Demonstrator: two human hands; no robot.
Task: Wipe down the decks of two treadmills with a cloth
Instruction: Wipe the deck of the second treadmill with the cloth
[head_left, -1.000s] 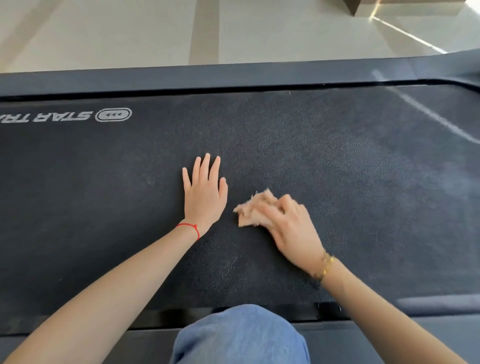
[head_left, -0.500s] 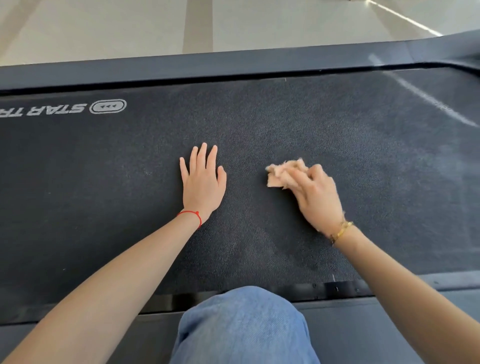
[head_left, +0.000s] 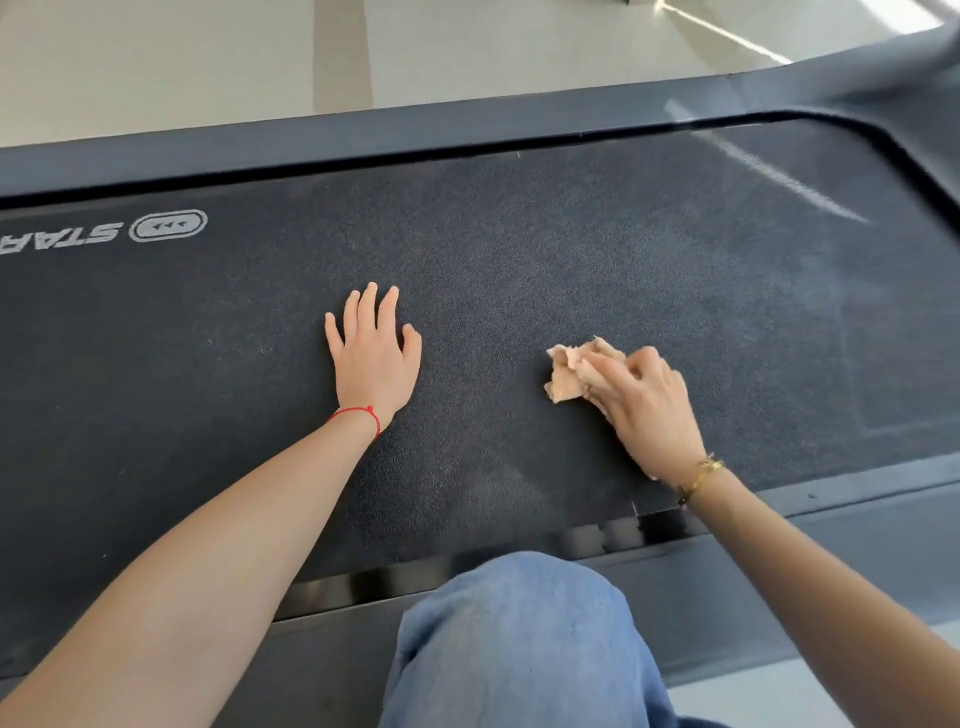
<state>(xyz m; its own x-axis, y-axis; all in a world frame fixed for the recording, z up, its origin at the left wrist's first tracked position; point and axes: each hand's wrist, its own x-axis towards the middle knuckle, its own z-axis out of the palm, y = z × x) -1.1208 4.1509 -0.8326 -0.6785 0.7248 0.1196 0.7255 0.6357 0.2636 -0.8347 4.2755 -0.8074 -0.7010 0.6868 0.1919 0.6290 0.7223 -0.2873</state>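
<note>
A dark textured treadmill deck (head_left: 545, 249) fills the view, with a white logo at its left. My left hand (head_left: 373, 356) lies flat on the belt, fingers spread, a red string at the wrist. To its right my right hand (head_left: 644, 410), with a gold bracelet, presses a crumpled beige cloth (head_left: 571, 371) onto the belt. The cloth sticks out past my fingertips toward the left.
Grey side rails run along the far edge (head_left: 363, 130) and the near edge (head_left: 857, 519) of the belt. My knee in blue jeans (head_left: 519, 644) rests at the near rail. Pale tiled floor (head_left: 208, 57) lies beyond the treadmill.
My right hand has slid the cloth rightward across the belt, away from my left hand. The left hand has stayed flat in place.
</note>
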